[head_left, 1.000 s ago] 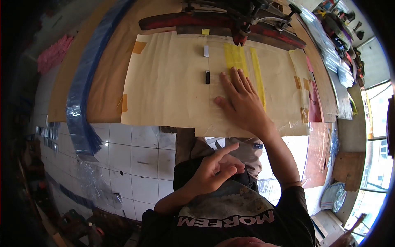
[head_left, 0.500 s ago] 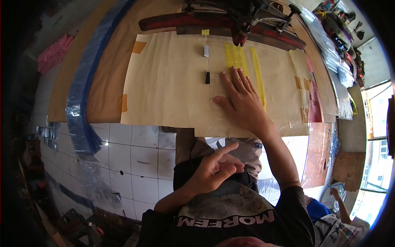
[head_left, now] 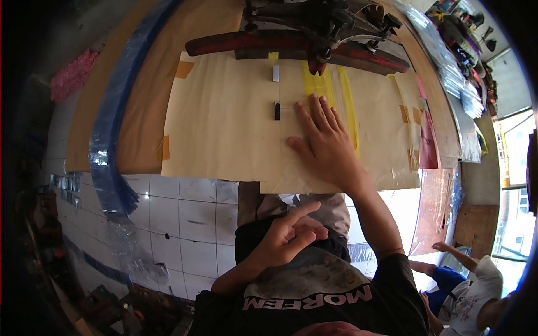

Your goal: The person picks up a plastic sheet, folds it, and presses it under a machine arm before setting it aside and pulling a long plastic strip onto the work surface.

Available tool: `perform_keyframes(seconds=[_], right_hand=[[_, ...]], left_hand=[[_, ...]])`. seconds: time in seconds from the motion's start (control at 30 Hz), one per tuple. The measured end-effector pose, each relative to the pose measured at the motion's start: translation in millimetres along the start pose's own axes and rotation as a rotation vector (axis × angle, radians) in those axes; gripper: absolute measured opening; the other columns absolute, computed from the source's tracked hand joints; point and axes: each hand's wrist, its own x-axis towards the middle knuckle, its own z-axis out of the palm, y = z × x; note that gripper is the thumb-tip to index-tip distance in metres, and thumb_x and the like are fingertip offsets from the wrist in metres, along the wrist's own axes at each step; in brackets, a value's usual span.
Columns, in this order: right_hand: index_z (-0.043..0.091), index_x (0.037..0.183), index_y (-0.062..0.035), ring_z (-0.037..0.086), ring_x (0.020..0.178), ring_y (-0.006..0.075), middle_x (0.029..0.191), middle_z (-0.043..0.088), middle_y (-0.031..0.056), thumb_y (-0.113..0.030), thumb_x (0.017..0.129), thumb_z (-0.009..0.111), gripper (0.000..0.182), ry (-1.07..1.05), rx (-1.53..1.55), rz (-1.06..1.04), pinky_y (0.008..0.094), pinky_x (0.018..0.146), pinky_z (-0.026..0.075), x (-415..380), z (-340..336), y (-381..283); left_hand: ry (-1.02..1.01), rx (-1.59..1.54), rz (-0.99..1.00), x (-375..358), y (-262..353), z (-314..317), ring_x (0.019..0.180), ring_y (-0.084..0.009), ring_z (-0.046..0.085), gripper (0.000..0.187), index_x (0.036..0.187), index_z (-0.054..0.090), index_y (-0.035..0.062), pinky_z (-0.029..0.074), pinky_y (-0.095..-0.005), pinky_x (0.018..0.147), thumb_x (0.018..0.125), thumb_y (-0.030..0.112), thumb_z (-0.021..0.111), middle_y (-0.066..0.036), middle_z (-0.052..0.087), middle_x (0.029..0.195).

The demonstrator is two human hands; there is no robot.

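Note:
My right hand (head_left: 326, 143) lies flat with fingers stretched out on a tan paper sheet (head_left: 218, 112). Its fingertips reach the lower end of a broad yellow tape strip (head_left: 318, 84), beside a narrower yellow strip (head_left: 347, 106). Left of the fingers, a small black piece (head_left: 277, 111) and a small white piece (head_left: 275, 73) sit on the sheet. My left hand (head_left: 291, 232) hangs in the air before my body, below the sheet's front edge, holding nothing, its index finger and thumb apart. A dark red metal bar clamp (head_left: 255, 42) spans the sheet's far side.
Blue plastic film (head_left: 106, 129) drapes over the table's left edge. Stacked clear plastic (head_left: 448, 61) lies along the far right. Pink bubble wrap (head_left: 73, 75) is at far left. Another person (head_left: 471, 297) is at lower right.
The view has shifted slightly, so the clamp and sheet sit a little lower. Both hands keep nearly the same pose. The person at lower right has moved further into view, an arm reaching out.

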Motion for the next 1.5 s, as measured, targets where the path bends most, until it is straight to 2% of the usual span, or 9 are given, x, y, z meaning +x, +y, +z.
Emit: perform_keyframes(seconds=[0.13, 0.2, 0.3, 0.43, 0.5, 0.6, 0.83, 0.9, 1.5], right_hand=[[0.045, 0.14, -0.0047, 0.031, 0.138, 0.0424, 0.147, 0.035, 0.0269, -0.027, 0.09, 0.061, 0.056, 0.007, 0.186, 0.0, 0.0455, 0.112, 0.027, -9.6, -19.7, 3.6], [0.057, 0.127, -0.001, 0.045, 0.129, 0.0414, 0.136, 0.048, 0.026, -0.016, 0.086, 0.068, 0.046, 0.139, 0.385, 0.091, 0.0441, 0.105, 0.038, -26.2, -35.0, 11.0], [0.067, 0.107, 0.0029, 0.064, 0.103, 0.0318, 0.11, 0.065, 0.0194, -0.004, 0.084, 0.066, 0.023, 0.411, 0.463, 0.233, 0.0369, 0.09, 0.049, -46.3, -42.2, 39.9], [0.067, 0.089, 0.0053, 0.063, 0.081, 0.0138, 0.084, 0.068, 0.0087, -0.005, 0.093, 0.057, 0.014, 0.589, 0.657, 0.45, 0.026, 0.074, 0.048, -64.9, -43.3, 69.0], [0.067, 0.087, 0.0029, 0.061, 0.077, 0.0112, 0.08, 0.066, 0.0063, -0.009, 0.094, 0.057, 0.017, 0.674, 0.675, 0.542, 0.025, 0.071, 0.047, -70.3, -39.3, 74.2], [0.067, 0.087, 0.0012, 0.059, 0.073, 0.0098, 0.076, 0.065, 0.0049, -0.012, 0.095, 0.056, 0.019, 0.746, 0.862, 0.567, 0.0238, 0.069, 0.045, -76.7, -29.4, 82.8], [0.066, 0.087, 0.001, 0.057, 0.072, 0.0092, 0.075, 0.064, 0.0039, -0.013, 0.096, 0.057, 0.02, 0.742, 0.777, 0.633, 0.0224, 0.07, 0.044, -77.3, -30.2, 80.2], [0.067, 0.086, -0.0001, 0.058, 0.073, 0.011, 0.075, 0.065, 0.0048, -0.018, 0.096, 0.057, 0.023, 0.708, 0.774, 0.636, 0.0252, 0.072, 0.044, -77.1, -30.6, 80.2], [0.066, 0.089, 0.0026, 0.058, 0.076, 0.0088, 0.078, 0.064, 0.0038, -0.013, 0.096, 0.058, 0.019, 0.684, 0.778, 0.585, 0.0214, 0.072, 0.044, -77.0, -29.2, 80.8]], left_hand=[[-0.024, 0.022, -0.081, -1.9, -4.7, -6.8, 0.101, -0.0206, 0.064, 0.047, 0.14, 0.041, 0.0035, 0.049, -0.0326, 0.091, 0.094, 0.002, 0.053, -0.015, 0.067, 0.104], [-0.033, 0.048, -0.106, -3.4, -9.3, -13.2, 0.102, -0.02, 0.064, 0.043, 0.137, 0.046, 0.0026, 0.049, -0.0322, 0.091, 0.094, 0.002, 0.053, -0.015, 0.067, 0.104], [-0.039, 0.076, -0.132, -4.8, -22.8, -22.4, 0.1, -0.0182, 0.065, 0.035, 0.128, 0.055, 0.0014, 0.05, -0.0303, 0.089, 0.093, 0.002, 0.055, -0.014, 0.069, 0.103], [-0.093, 0.155, -0.17, -0.4, -23.0, -27.7, 0.1, -0.0175, 0.066, 0.025, 0.116, 0.065, -0.0002, 0.05, -0.0284, 0.09, 0.092, 0.002, 0.056, -0.014, 0.071, 0.102], [-0.085, 0.129, -0.183, -0.3, -25.0, -28.4, 0.1, -0.0174, 0.066, 0.024, 0.115, 0.065, -0.0008, 0.05, -0.0284, 0.09, 0.093, 0.002, 0.056, -0.014, 0.071, 0.102], [-0.076, 0.109, -0.19, 0.2, -28.3, -29.9, 0.1, -0.0174, 0.066, 0.023, 0.114, 0.065, -0.0018, 0.05, -0.0284, 0.09, 0.093, 0.002, 0.056, -0.013, 0.071, 0.103], [-0.078, 0.089, -0.201, 1.6, -33.8, -28.0, 0.101, -0.017, 0.066, 0.023, 0.114, 0.065, -0.0025, 0.05, -0.0287, 0.09, 0.093, 0.003, 0.056, -0.013, 0.071, 0.104], [-0.082, 0.097, -0.192, 2.1, -34.8, -27.9, 0.101, -0.017, 0.066, 0.023, 0.114, 0.065, -0.0025, 0.05, -0.0288, 0.09, 0.093, 0.003, 0.057, -0.013, 0.071, 0.104], [-0.105, 0.057, -0.224, -0.7, -33.0, -29.6, 0.107, -0.0176, 0.063, 0.029, 0.122, 0.06, -0.0017, 0.047, -0.028, 0.094, 0.094, 0.003, 0.055, -0.013, 0.068, 0.107]])
